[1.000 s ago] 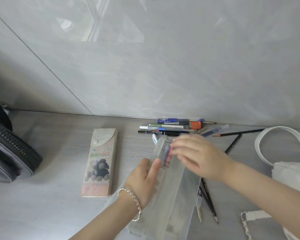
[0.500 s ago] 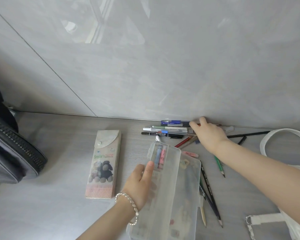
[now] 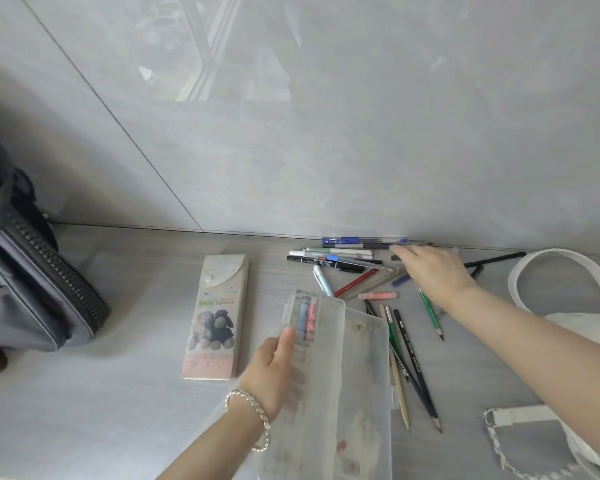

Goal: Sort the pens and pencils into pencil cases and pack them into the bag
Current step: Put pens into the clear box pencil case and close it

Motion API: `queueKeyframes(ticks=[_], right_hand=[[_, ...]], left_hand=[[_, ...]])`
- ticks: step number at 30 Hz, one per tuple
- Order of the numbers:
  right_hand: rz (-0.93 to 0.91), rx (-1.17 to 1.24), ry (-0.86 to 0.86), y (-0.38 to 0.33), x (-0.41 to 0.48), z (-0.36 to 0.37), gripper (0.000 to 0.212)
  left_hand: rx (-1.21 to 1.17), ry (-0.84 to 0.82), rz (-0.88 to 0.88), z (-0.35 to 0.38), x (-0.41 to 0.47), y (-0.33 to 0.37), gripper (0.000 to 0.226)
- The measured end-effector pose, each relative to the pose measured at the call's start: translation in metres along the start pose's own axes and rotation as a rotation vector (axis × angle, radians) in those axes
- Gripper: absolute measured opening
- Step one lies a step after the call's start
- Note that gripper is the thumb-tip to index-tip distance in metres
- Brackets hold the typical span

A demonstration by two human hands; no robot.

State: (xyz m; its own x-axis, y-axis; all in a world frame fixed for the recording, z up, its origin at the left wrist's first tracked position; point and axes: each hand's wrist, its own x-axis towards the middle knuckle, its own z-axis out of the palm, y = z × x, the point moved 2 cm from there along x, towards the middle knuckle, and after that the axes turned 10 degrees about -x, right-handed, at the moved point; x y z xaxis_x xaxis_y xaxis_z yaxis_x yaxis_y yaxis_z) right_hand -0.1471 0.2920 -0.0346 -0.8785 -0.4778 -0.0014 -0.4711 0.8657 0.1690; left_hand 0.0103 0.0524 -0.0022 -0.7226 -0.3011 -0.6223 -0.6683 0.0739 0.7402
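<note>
A translucent plastic pencil case point(image 3: 329, 382) lies open in front of me, with a blue and a pink crayon point(image 3: 308, 318) inside its far end. My left hand point(image 3: 274, 372) grips the case's left edge, thumb on top. My right hand point(image 3: 430, 271) hovers palm down over the far pile of pens point(image 3: 336, 256) by the wall, fingers spread, nothing visibly held. Several pencils point(image 3: 413, 362) lie to the right of the case. A flat card pencil case point(image 3: 217, 317) printed with two toy sheep lies shut to the left.
A dark grey backpack point(image 3: 25, 289) with a heavy zip stands at the left edge. A white tote bag point(image 3: 575, 306) with a loop handle sits at the right, and a grey pouch point(image 3: 534, 441) with a braided cord lies at the lower right. A grey wall closes off the table behind.
My right hand left the open case, reached to the pens at the wall, and has now drifted slightly right over them. The two crayons now lie in the case.
</note>
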Motion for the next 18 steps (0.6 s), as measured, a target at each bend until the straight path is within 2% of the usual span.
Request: queueKeyframes(ticks=[3, 6, 8, 11, 15, 18], right_hand=[[0.152, 0.445, 0.359, -0.021, -0.009, -0.03, 0.033], [0.103, 0.847, 0.469, -0.069, -0.036, -0.071, 0.02], [-0.016, 0.845, 0.503, -0.104, -0.061, -0.087, 0.018], [-0.142, 0.761, 0.528, -0.142, -0.09, -0.08, 0.017], [-0.096, 0.755, 0.604, -0.162, -0.105, -0.069, 0.017], [-0.051, 0.767, 0.589, -0.162, -0.107, -0.072, 0.017]], left_hand=[[0.006, 0.023, -0.018, -0.002, -0.001, -0.001, 0.054], [-0.03, 0.042, -0.038, -0.002, -0.003, -0.002, 0.059], [-0.083, 0.046, -0.04, 0.002, -0.003, -0.004, 0.066], [-0.126, 0.105, 0.011, 0.006, -0.009, 0.003, 0.057], [-0.164, 0.104, 0.094, 0.011, -0.02, 0.01, 0.053], [-0.162, 0.118, 0.165, 0.012, -0.024, 0.012, 0.045]])
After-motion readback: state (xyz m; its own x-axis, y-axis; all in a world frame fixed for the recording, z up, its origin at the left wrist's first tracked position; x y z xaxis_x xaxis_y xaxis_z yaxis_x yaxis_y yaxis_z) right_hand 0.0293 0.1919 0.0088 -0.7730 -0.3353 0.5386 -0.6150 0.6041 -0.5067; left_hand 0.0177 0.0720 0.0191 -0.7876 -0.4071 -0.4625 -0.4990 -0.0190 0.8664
